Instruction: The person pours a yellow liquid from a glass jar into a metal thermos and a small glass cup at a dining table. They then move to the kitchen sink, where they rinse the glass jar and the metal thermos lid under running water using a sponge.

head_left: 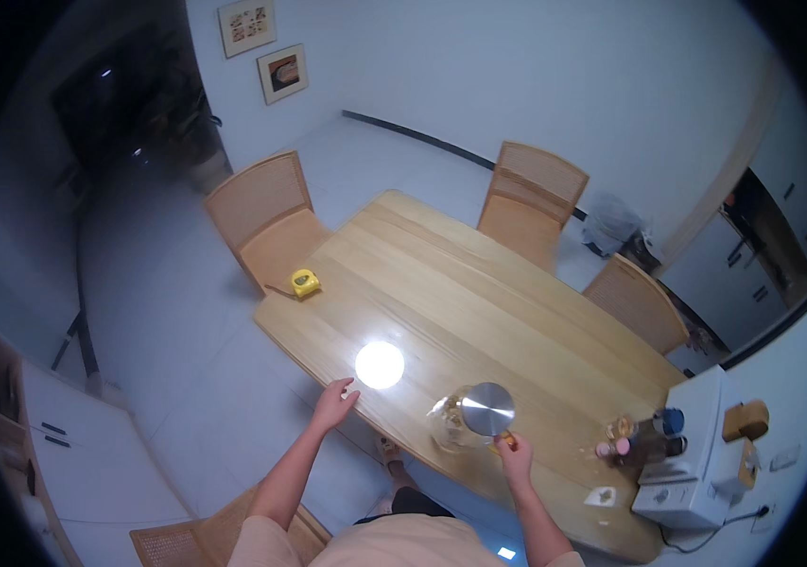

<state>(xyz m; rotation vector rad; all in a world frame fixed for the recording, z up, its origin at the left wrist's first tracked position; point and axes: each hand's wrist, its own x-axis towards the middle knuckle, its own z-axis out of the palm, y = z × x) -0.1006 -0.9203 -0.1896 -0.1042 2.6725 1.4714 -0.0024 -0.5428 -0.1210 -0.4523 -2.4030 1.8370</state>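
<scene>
My right hand (pixel 516 457) grips the yellowish handle of a clear glass pitcher (pixel 449 429) over the near side of the wooden table (pixel 488 305). A round, shiny metal lid (pixel 488 409) tops the pitcher. Whether its base touches the tabletop I cannot tell. At the table's near edge, my left hand (pixel 337 404) holds nothing, its fingers apart and slightly curled. Just past it, a bright round lamp reflection (pixel 380 364) shines on the wood. Toward the far left edge lies a yellow tape measure (pixel 305 283) with a dark strap.
Several chairs with woven backs surround the table, one (pixel 268 212) at its left end. On the right, a white appliance (pixel 687 453) stands against the wall, with several lidded bottles (pixel 658 432) and jars beside it. A small white item (pixel 600 496) lies in front.
</scene>
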